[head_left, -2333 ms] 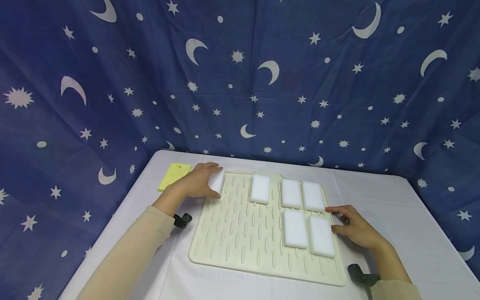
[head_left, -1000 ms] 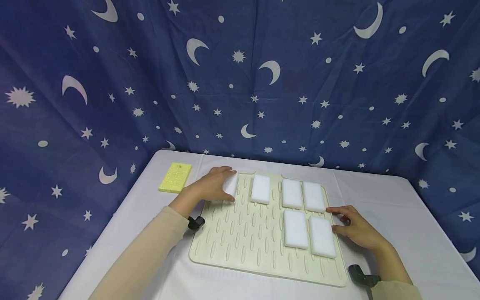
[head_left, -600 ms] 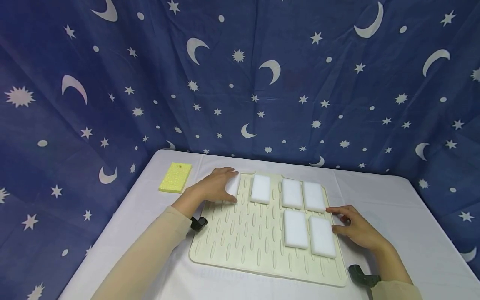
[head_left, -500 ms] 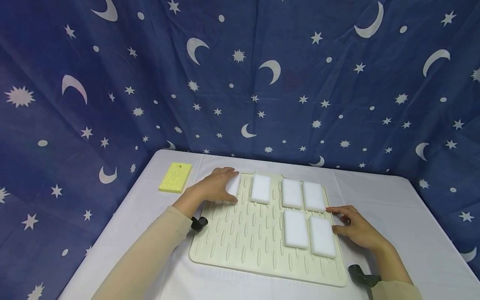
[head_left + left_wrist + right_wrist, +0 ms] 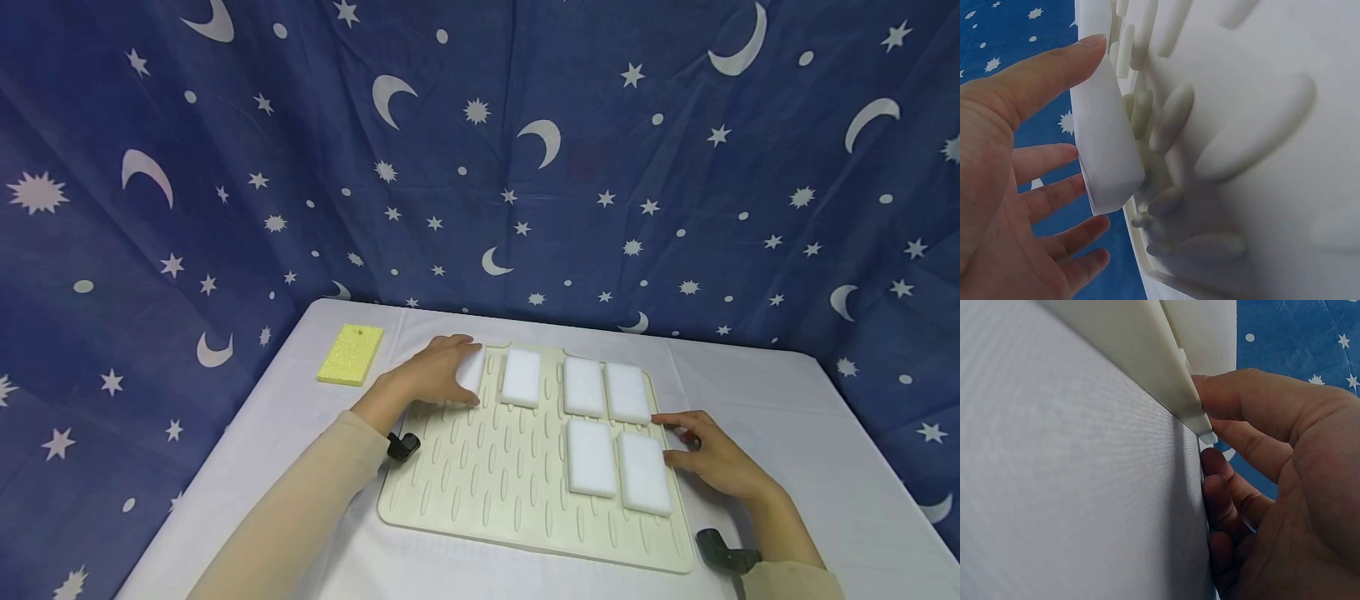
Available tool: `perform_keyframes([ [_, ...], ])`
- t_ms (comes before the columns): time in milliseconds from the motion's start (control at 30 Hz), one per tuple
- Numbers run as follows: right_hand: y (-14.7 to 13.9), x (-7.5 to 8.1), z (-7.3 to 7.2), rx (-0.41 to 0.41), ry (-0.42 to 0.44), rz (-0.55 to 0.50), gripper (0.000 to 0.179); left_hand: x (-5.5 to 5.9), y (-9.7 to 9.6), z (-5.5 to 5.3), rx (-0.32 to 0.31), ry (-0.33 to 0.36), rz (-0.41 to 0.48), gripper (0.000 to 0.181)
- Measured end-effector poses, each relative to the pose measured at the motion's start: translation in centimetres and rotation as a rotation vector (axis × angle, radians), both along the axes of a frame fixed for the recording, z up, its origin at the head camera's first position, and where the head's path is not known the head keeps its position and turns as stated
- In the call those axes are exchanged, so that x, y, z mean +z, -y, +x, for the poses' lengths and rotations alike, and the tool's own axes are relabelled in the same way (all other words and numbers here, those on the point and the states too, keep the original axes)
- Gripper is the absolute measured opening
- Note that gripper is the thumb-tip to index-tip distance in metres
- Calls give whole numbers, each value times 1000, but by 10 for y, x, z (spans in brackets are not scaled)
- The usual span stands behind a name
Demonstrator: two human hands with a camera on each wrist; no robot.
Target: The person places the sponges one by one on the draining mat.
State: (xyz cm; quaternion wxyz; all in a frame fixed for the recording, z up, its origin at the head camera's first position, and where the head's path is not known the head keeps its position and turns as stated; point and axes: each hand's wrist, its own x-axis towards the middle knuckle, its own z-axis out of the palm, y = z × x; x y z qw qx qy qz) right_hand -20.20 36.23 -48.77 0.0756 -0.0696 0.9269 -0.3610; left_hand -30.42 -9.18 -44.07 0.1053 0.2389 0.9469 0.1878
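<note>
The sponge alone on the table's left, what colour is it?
Pale yellow sponge, speckled; the head view shows it best.

White-clothed table (image 5: 780,400) — cream ridged mat (image 5: 480,475) at centre, yellow sponge (image 5: 350,354) at far left corner.

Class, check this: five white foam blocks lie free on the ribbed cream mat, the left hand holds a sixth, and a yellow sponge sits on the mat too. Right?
Not quite. The head view shows the flat yellow sponge off the ribbed cream mat, on the white tablecloth to its left. The rest stands.
</note>
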Motion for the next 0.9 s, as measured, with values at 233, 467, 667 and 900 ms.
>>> perform_keyframes([
  [233,1,1,0,1,-1,-3,57,-1,-2,0,10,-7,-18,99],
  [467,0,1,-1,9,-1,-17,56,-2,-4,0,19,-7,-21,99],
  [667,0,0,-1,6,-1,-11,57,-2,-5,0,17,-4,-35,99],
  [900,-1,-1,-1,3,6,-10,57,-2,-6,0,15,-1,-48,99],
])
